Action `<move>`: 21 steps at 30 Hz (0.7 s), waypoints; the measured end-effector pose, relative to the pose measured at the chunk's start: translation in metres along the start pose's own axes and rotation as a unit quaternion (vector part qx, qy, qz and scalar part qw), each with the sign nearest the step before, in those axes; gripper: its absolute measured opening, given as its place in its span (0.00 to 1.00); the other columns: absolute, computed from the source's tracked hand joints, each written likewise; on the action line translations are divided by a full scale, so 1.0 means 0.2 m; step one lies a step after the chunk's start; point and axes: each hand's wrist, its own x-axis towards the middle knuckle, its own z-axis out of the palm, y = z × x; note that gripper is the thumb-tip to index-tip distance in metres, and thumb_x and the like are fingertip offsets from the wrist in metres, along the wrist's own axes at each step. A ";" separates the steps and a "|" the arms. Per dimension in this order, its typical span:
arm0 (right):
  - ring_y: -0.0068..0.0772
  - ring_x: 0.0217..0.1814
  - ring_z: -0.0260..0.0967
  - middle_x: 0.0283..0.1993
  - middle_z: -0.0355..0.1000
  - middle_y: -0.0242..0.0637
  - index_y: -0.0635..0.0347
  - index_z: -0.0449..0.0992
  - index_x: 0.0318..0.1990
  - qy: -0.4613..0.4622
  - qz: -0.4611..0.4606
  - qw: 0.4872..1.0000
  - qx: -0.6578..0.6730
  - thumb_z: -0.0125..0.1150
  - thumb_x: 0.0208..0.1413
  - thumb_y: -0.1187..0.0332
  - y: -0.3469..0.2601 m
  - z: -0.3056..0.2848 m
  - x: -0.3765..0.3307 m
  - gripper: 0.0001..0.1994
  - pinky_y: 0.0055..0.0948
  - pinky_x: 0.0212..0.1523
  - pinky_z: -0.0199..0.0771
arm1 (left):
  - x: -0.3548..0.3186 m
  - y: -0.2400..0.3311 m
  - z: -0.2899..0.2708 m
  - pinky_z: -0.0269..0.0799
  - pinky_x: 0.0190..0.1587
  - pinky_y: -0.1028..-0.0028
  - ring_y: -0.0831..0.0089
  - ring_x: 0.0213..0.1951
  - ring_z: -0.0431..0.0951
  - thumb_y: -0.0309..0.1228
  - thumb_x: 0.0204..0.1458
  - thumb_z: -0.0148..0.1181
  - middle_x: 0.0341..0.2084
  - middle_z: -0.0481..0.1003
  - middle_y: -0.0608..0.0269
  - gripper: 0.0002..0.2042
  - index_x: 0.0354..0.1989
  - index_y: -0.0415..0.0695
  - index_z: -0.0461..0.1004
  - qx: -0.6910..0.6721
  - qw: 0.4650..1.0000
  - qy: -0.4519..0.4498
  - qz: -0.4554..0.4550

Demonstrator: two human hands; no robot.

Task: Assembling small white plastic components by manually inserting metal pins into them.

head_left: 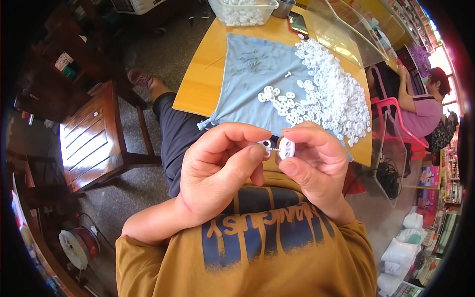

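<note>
Close in front of my chest, my left hand (217, 171) pinches a small white plastic piece with holes (265, 147) between thumb and fingertips. My right hand (319, 166) grips a white oval plastic disc (286, 148) by its edges, facing that piece. Between the two a thin, ridged metal part (275, 148) bridges the gap; it looks like a spring or a screw. Beyond my hands a light blue cloth (242, 94) covers part of the table. On its right lies a big heap of white oval discs (339, 89), with looser ones toward the middle.
On the cloth are a scatter of small dark metal parts (255, 62) and one small white piece (288, 74). The wooden table (200, 81) also bears a plastic tub (245, 14) of white parts and a phone (298, 22). A wooden chair (94, 133) stands left; another person (420, 111) sits right.
</note>
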 end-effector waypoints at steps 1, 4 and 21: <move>0.22 0.37 0.63 0.39 0.67 0.37 0.69 0.69 0.45 0.001 0.001 1.000 0.001 0.61 0.46 0.81 0.00 0.00 0.00 0.16 0.20 0.40 0.63 | 0.00 0.00 0.00 0.69 0.28 0.85 0.82 0.25 0.72 0.19 0.53 0.50 0.29 0.73 0.64 0.09 0.43 0.36 0.69 -0.003 1.000 -0.003 -0.002; 0.23 0.35 0.64 0.39 0.68 0.38 0.68 0.70 0.44 -0.004 -0.029 0.998 -0.048 0.61 0.45 0.82 0.01 -0.01 0.00 0.16 0.20 0.38 0.64 | 0.00 -0.01 0.00 0.68 0.28 0.85 0.83 0.25 0.72 0.19 0.53 0.50 0.29 0.73 0.65 0.09 0.43 0.36 0.69 0.004 1.000 -0.001 -0.008; 0.27 0.32 0.67 0.37 0.68 0.40 0.69 0.69 0.50 -0.061 -0.153 0.930 -0.328 0.55 0.51 0.79 -0.03 -0.02 0.04 0.16 0.20 0.32 0.68 | -0.01 -0.04 -0.01 0.73 0.34 0.80 0.76 0.30 0.75 0.19 0.54 0.48 0.33 0.72 0.58 0.12 0.47 0.34 0.65 0.037 0.998 -0.041 0.008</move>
